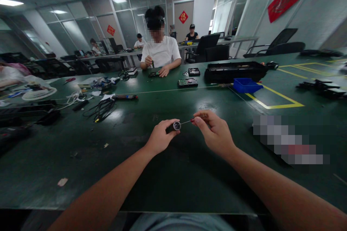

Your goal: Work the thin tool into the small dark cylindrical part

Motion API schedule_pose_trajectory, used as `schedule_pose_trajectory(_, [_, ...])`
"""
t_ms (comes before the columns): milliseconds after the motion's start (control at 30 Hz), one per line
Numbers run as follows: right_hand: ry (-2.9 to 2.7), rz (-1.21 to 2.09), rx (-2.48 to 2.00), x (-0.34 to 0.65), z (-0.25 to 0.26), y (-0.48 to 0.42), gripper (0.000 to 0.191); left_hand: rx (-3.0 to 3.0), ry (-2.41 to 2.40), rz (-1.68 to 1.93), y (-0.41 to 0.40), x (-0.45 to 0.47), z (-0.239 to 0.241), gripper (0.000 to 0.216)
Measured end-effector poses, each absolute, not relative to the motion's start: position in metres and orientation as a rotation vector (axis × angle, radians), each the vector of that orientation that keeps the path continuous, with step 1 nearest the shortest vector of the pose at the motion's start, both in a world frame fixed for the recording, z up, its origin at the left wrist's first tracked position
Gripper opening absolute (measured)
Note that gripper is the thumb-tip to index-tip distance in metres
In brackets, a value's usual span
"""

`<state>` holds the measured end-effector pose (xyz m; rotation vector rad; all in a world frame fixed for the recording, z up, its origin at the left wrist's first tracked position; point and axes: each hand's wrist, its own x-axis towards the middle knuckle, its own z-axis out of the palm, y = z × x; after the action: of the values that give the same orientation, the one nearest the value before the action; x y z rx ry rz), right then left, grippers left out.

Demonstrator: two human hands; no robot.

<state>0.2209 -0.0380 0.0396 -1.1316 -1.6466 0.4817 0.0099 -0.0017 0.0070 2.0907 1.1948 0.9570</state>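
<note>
My left hand (160,135) is closed around a small dark cylinder (173,127), whose round, silvery open end faces me and to the right. In my right hand (215,130) is a thin screwdriver with a red part on its handle (192,120), pinched between thumb and fingers. Its metal shaft (185,122) points left and reaches the cylinder's rim. Whether the tip touches the rim or lies inside it, I cannot tell. Both hands are held above the green tabletop (162,180).
Across the table a person in white (160,52) handles a dark device (154,74). Hard drives (187,83), a black housing (235,71) and a blue bin (246,85) lie beyond my hands. Black cables (101,110) and a screwdriver-like tool (125,97) lie left; a blurred-out item (287,140) right.
</note>
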Motion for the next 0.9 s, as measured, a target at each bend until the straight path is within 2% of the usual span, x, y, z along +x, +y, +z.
schedule_pose_trajectory(533, [-1.636, 0.479, -1.142, 0.219, 0.0423, -0.0384, 0.017, 2.108, 1.168, 0.966, -0.0015, 0.0092, 0.0061, 0.04])
schedule_pose_trajectory(767, [-1.729, 0.331, -1.28, 0.2222, 0.0482, -0.0412, 0.027, 2.105, 1.165, 0.95, -0.0036, 0.0084, 0.01, 0.04])
schedule_pose_trajectory(900, [-1.771, 0.375, -1.229, 0.2218, 0.0484, -0.0412, 0.016, 2.136, 1.176, 0.952, -0.0029, 0.0074, 0.0085, 0.04])
